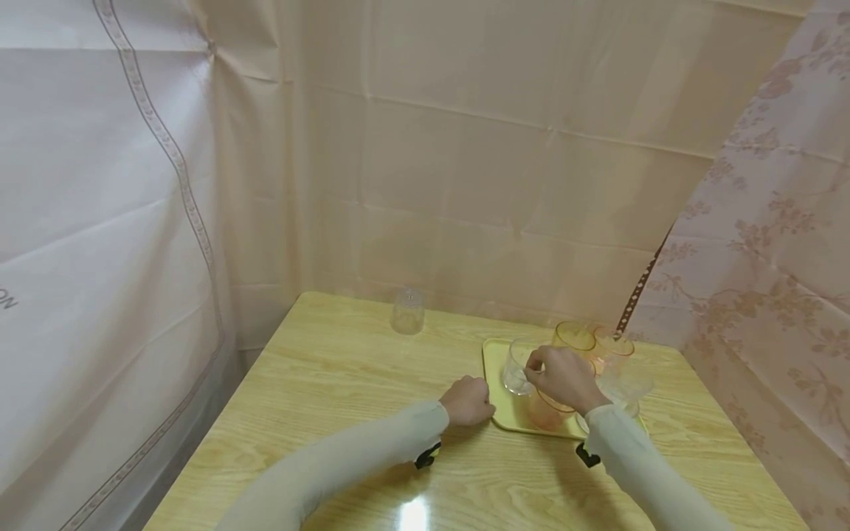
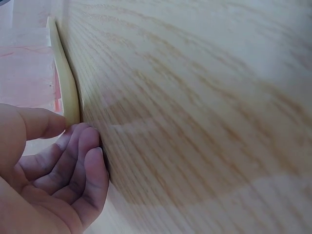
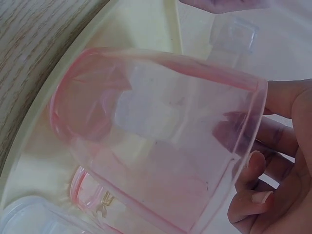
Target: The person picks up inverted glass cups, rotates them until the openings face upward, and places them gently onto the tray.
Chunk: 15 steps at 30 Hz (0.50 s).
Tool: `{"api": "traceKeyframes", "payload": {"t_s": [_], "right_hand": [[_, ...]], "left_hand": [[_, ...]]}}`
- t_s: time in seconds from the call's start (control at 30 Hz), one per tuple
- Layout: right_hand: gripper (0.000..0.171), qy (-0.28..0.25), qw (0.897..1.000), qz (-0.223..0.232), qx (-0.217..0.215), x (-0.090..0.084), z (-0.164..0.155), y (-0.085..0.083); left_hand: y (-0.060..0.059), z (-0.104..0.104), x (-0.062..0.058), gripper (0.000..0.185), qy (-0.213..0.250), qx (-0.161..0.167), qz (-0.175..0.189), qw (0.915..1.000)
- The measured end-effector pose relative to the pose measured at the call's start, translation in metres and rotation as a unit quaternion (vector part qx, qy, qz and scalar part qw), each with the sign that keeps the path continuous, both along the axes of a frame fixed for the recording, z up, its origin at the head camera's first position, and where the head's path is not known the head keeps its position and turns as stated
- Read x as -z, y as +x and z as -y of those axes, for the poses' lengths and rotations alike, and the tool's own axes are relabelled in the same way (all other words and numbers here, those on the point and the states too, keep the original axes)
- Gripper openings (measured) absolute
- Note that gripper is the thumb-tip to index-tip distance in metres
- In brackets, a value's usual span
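A yellow tray (image 1: 499, 414) with several plastic cups stands on the right part of a wooden table (image 1: 345, 398). My right hand (image 1: 561, 377) reaches down over a pink translucent cup (image 1: 547, 414), its curled fingers (image 3: 251, 165) and thumb gripping the rim of that pink cup (image 3: 161, 141). A clear cup (image 1: 514, 371) stands right beside its knuckles. My left hand (image 1: 468, 402) sits at the tray's left edge. Its thumb (image 2: 41, 123) lies against the tray rim (image 2: 68, 92), with the curled fingers (image 2: 90, 161) on the table beside it.
A lone clear cup (image 1: 407, 311) stands at the table's back edge. Two amber cups (image 1: 575, 337) and another clear cup (image 1: 627, 389) crowd the tray's far and right sides. Cloth hangs close behind and on both sides of the table.
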State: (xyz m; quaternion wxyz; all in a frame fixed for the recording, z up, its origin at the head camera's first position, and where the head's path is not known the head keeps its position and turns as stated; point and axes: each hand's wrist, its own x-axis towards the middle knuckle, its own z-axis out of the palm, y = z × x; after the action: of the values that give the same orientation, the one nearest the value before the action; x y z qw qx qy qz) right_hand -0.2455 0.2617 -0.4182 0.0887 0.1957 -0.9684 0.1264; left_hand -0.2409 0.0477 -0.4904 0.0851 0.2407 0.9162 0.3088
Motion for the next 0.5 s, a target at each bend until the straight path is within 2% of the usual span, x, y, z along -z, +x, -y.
{"api": "traceKeyframes", "payload": {"t_s": [0.23, 0.5], "right_hand": [[0.015, -0.009, 1.0, -0.018, 0.001, 0.0, -0.0007, -0.0003], [0.01, -0.041, 0.998, -0.054, -0.004, -0.0024, 0.0065, 0.0047]], "left_hand": [[-0.0002, -0.0004, 0.0, 0.054, -0.004, 0.002, -0.005, 1.0], [0.0, 0.0004, -0.0007, 0.054, -0.004, -0.003, 0.009, 0.9999]]}}
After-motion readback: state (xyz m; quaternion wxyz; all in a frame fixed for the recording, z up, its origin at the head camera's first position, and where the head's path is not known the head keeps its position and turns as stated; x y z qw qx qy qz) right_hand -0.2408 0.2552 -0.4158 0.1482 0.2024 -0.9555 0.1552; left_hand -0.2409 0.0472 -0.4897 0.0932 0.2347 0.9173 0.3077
